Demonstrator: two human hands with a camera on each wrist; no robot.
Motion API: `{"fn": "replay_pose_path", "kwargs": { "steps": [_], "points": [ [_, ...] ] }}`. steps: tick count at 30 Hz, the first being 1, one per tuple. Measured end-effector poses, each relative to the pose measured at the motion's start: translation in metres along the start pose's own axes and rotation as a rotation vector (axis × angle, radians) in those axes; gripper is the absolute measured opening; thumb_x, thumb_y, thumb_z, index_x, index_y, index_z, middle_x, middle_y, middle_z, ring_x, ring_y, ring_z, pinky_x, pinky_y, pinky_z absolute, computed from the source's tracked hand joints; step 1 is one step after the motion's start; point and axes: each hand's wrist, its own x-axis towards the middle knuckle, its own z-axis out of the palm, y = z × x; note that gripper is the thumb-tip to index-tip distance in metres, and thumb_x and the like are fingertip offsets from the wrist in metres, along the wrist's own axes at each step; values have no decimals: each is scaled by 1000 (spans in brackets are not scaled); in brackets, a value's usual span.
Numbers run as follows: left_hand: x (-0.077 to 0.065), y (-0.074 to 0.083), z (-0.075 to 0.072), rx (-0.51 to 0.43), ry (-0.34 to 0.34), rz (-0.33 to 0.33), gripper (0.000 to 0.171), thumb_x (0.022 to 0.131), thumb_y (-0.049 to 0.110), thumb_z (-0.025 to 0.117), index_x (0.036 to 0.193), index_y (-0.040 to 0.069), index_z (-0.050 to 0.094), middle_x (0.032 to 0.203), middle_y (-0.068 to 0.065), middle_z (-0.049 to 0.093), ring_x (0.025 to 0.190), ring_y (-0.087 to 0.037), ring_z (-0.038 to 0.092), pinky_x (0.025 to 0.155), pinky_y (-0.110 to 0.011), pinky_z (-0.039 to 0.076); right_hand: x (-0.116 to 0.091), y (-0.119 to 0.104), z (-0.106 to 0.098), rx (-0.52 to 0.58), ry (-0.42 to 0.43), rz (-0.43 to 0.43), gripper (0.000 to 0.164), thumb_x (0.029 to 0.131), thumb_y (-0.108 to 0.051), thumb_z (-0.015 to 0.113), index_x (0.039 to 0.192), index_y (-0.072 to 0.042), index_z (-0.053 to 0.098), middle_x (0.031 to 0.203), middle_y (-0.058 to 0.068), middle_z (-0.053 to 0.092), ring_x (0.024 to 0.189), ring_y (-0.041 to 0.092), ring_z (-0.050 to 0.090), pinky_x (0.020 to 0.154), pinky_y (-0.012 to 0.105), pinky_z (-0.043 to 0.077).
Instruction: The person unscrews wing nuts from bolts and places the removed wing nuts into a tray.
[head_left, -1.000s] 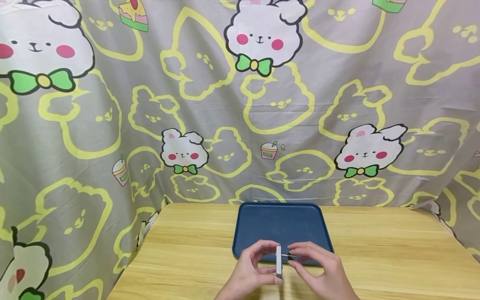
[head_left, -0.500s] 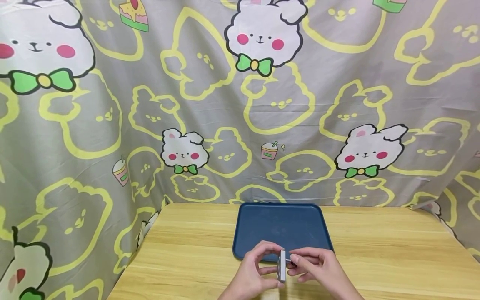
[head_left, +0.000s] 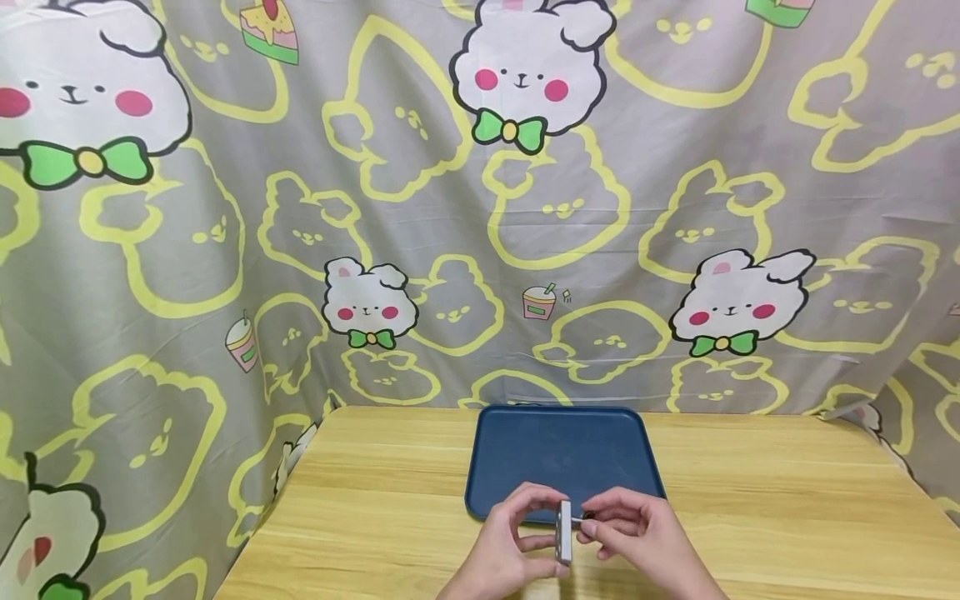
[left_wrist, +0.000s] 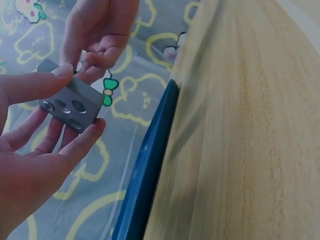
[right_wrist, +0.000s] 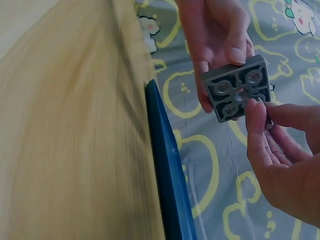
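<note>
A square grey metal plate [head_left: 565, 532] with several round holes stands on edge between the hands in the head view. My left hand [head_left: 510, 537] grips it by its edges, thumb on one side and fingers on the other. From the right face of the plate a thin silver screw [head_left: 576, 521] reaches to my right hand [head_left: 637, 529], whose thumb and index finger pinch its outer end. The right wrist view has the ribbed face of the plate [right_wrist: 232, 95], with the right fingertips at a corner hole; they cover most of the screw. The plate's other face [left_wrist: 75, 102] fills the left wrist view's grip.
Behind the hands a dark blue tray [head_left: 562, 454] lies on the wooden table [head_left: 360, 492], near its back edge. A grey patterned curtain [head_left: 420, 217] hangs behind and at the sides of the table.
The plate and left hand have shifted slightly right and down. My right fingers have closed in on the screw near the plate, so less of its shaft shows. Over the last half second little moves.
</note>
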Motion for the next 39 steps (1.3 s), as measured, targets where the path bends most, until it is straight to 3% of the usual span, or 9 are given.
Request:
{"fn": "replay_pose_path", "kwargs": {
  "steps": [6, 9, 15, 19, 23, 25, 28, 33, 39],
  "points": [
    [0, 1, -1, -48, 10, -25, 59, 80, -9, 82, 133, 5, 61, 134, -16, 56, 126, -27, 55, 95, -41, 59, -2, 2, 12, -335, 143, -280, 11, 91, -11, 78, 102, -12, 76, 98, 3, 74, 87, 16, 73, 70, 30, 64],
    [-1, 2, -2, -59, 10, -34, 58, 81, -9, 81, 134, 4, 60, 135, -19, 55, 125, -29, 55, 94, -43, 59, -2, 6, 15, -466, 186, -492, 21, 88, -2, 79, 99, -20, 76, 99, -3, 74, 84, 10, 71, 68, 27, 63],
    [-2, 2, -3, -76, 17, -51, 59, 81, -7, 82, 134, 5, 60, 135, -17, 57, 126, -34, 54, 92, -42, 60, 4, 15, 14, -624, 200, -933, 7, 99, -16, 70, 104, -20, 74, 105, 3, 71, 88, 14, 71, 80, 14, 57],
    [-2, 3, -3, -95, 14, -57, 59, 81, -4, 84, 135, 5, 60, 134, -13, 58, 127, -33, 54, 92, -42, 60, 8, 19, 13, -666, 229, -1069, 16, 104, -26, 62, 103, -16, 75, 105, 7, 71, 88, 16, 70, 82, 13, 57],
    [-1, 4, -3, -92, 18, -58, 59, 81, -4, 84, 135, 5, 60, 133, -12, 59, 126, -31, 54, 92, -42, 60, 5, 17, 13, -638, 206, -963, 11, 97, -18, 72, 108, -17, 74, 108, 5, 71, 91, 16, 71, 82, 14, 57],
    [-1, 4, -3, -85, 23, -52, 59, 81, -5, 83, 135, 5, 60, 133, -12, 59, 127, -30, 55, 93, -42, 60, 1, 12, 14, -589, 200, -843, 23, 91, -10, 79, 112, -18, 74, 111, 3, 71, 93, 16, 71, 79, 18, 59],
    [-1, 4, -3, -68, 27, -39, 60, 81, -7, 82, 135, 4, 59, 134, -14, 58, 127, -29, 55, 94, -41, 59, -3, 4, 16, -448, 224, -556, 31, 87, -5, 82, 114, -18, 74, 111, 3, 72, 93, 16, 72, 75, 24, 62],
    [0, 3, -1, -23, 28, -2, 63, 77, -12, 82, 135, -1, 57, 133, -14, 56, 127, -26, 55, 95, -39, 58, -1, -3, 7, -124, 191, -67, 28, 98, -18, 71, 118, 2, 71, 110, 17, 73, 90, 23, 75, 75, 36, 65],
    [0, 2, 2, 29, 23, 29, 62, 76, -11, 83, 132, 3, 60, 132, -15, 53, 125, -24, 54, 95, -38, 58, 3, 2, -4, 107, 24, 119, 37, 103, -21, 65, 123, 10, 67, 108, 21, 74, 93, 28, 76, 77, 39, 64]
  ]
}}
